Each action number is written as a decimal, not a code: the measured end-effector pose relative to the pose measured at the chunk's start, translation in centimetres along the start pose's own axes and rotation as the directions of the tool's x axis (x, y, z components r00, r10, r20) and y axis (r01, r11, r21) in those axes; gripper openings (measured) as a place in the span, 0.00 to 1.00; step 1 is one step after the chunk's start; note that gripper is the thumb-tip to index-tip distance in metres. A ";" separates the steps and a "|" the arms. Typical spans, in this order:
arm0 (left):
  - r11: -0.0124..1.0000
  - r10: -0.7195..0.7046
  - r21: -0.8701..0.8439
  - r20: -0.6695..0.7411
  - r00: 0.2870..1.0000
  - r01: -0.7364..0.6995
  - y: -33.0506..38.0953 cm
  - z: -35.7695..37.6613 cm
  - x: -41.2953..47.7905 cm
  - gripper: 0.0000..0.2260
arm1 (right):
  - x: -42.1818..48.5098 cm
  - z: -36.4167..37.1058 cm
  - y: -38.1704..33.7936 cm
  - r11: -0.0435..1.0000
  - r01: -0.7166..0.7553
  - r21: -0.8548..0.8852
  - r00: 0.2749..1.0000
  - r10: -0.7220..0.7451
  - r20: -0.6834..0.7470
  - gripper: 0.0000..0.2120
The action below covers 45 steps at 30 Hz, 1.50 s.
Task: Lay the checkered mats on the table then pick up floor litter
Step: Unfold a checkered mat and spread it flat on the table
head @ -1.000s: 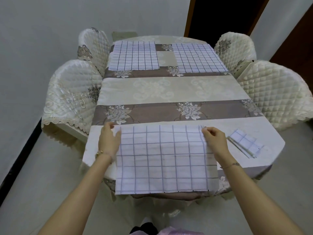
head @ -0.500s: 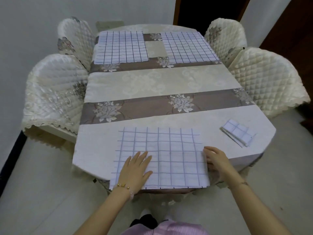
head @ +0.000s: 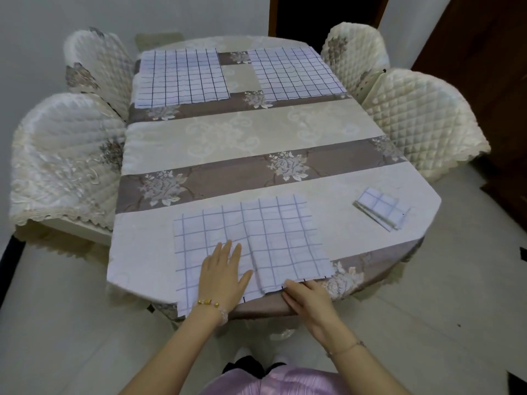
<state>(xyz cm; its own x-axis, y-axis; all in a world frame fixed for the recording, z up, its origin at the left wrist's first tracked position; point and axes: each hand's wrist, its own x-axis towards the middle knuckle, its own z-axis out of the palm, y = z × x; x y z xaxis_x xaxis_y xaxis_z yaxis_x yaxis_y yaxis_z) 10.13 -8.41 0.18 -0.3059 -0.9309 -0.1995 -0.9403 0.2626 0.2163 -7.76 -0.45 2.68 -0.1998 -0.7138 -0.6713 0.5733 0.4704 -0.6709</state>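
A white mat with a blue check lies spread at the near edge of the table, slightly rumpled down its middle. My left hand rests flat on its near left part, fingers together. At the mat's near right edge my right hand lies with fingers straight, touching the hem. Two more checkered mats lie flat at the far end, one on the left and one on the right. A folded checkered mat sits near the table's right corner.
Four quilted cream chairs stand around the table, two on the left and two on the right. Pale tiled floor surrounds it, with a small dark bit at the far right edge. A dark doorway is behind.
The near mat has been pulled flat on the table. My left hand stays flat on the mat; my right hand has moved from its right side to its near hem.
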 end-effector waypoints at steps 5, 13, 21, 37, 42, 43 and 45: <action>0.936 0.321 -0.144 -0.026 0.947 -0.321 2.5 -0.4 -1.2 0.28 | -0.2 1.1 0.0 0.999 0.036 -0.025 0.998 -0.037 -0.049 0.07; 0.804 0.242 -0.554 -0.028 0.970 -0.217 5.9 -3.4 -1.8 0.11 | -1.1 1.0 -2.8 0.931 0.230 -0.285 0.971 -0.239 0.004 0.08; 0.486 -0.019 -0.874 -0.044 0.999 -0.029 5.6 -7.4 -0.4 0.12 | -1.3 0.1 -6.8 0.877 0.359 -0.320 0.932 -0.354 0.074 0.16; 0.402 -0.561 -0.891 -0.060 0.826 0.209 -13.0 -11.3 3.0 0.10 | 5.9 -5.7 -13.7 0.783 0.207 -0.587 0.910 -0.375 -0.179 0.22; 0.410 -0.590 -0.849 0.033 0.807 0.335 -14.0 -8.9 2.7 0.11 | 7.5 -5.0 -12.8 0.748 0.145 -0.647 0.901 -0.370 -0.225 0.20; 0.391 -0.597 -0.848 0.061 0.800 0.357 -14.0 -8.3 2.5 0.12 | 7.6 -5.1 -12.4 0.761 0.127 -0.636 0.911 -0.343 -0.229 0.17; 0.349 -0.612 -0.855 0.102 0.784 0.384 -14.2 -7.5 2.0 0.13 | 7.7 -5.6 -11.7 0.798 0.090 -0.596 0.934 -0.275 -0.227 0.12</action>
<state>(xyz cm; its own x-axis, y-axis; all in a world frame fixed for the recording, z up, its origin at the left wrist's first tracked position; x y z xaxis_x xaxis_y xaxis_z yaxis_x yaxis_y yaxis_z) 23.96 -15.89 3.89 0.3204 -0.8650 -0.3862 -0.3186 -0.4824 0.8160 -20.43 -8.51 3.58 -0.5247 -0.6784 -0.5143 -0.0340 0.6203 -0.7836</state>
